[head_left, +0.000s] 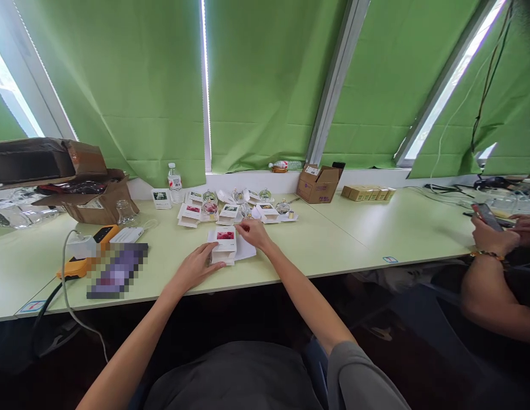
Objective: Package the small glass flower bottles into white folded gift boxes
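A small white box (pixel 225 246) with a red-pink picture lies near the table's front edge. Around its left side my left hand (pixel 198 265) is closed, thumb along the lower edge. My right hand (pixel 253 233) has its fingers pinched together at the box's upper right corner; what they hold there is hidden. Partly under the box and to its right is a white sheet (pixel 246 249). Just beyond stand several similar opened boxes (pixel 189 213) paired with round clear glass pieces (pixel 209 208). A small spool-like piece (pixel 291 214) sits at their right end.
To the left are a blurred phone (pixel 118 270), an orange-and-black device (pixel 103 236), cables and an open cardboard box (pixel 98 202). A water bottle (pixel 175 182) stands behind. Farther right are a brown carton (pixel 318 185), yellowish small boxes (pixel 368 193) and another person's hands (pixel 493 236) with a phone.
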Tool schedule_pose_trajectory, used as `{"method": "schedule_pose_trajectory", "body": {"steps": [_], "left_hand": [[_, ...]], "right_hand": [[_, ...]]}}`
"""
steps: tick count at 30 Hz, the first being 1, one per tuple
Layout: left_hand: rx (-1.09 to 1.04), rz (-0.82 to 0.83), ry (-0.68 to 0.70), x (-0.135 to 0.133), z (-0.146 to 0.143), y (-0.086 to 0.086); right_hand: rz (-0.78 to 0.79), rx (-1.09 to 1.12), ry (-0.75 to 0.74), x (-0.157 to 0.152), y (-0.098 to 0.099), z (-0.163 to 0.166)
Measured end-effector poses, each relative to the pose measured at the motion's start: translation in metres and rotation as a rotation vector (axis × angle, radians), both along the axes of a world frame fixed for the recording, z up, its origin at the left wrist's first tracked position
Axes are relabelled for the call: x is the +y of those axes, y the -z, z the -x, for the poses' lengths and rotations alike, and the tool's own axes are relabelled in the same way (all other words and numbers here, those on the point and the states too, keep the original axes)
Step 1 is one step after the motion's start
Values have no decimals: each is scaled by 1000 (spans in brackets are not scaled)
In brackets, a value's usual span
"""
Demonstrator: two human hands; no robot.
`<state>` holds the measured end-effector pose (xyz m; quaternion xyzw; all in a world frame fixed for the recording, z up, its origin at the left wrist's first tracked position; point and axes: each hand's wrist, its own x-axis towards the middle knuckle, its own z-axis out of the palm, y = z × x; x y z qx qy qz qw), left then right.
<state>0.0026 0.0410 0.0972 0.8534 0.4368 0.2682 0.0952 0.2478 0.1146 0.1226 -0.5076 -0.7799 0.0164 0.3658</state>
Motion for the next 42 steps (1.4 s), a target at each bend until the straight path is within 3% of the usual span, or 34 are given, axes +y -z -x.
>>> {"method": "schedule_pose_trajectory", "body": {"steps": [9, 14, 23, 29, 36, 39, 42], "left_hand": [[4, -5, -4, 2, 1, 1], [6, -14, -17, 1, 1, 3], [33, -59, -51, -2, 4, 8], [36, -61, -115, 5, 1, 14], [-3, -38, -89, 10, 1, 15], [-31, -13, -91, 11, -2, 11], [-132, -45, -74, 0, -3, -8]], "right_hand": [[202, -150, -36, -22, 5, -4], [271, -145, 20, -40, 15, -2], [290, -108, 111, -62, 27, 12], [255, -181, 141, -66, 26, 14], [253, -209, 162, -67, 24, 16], [256, -221, 170, -68, 23, 16], [257, -229, 167, -69, 22, 16]]}}
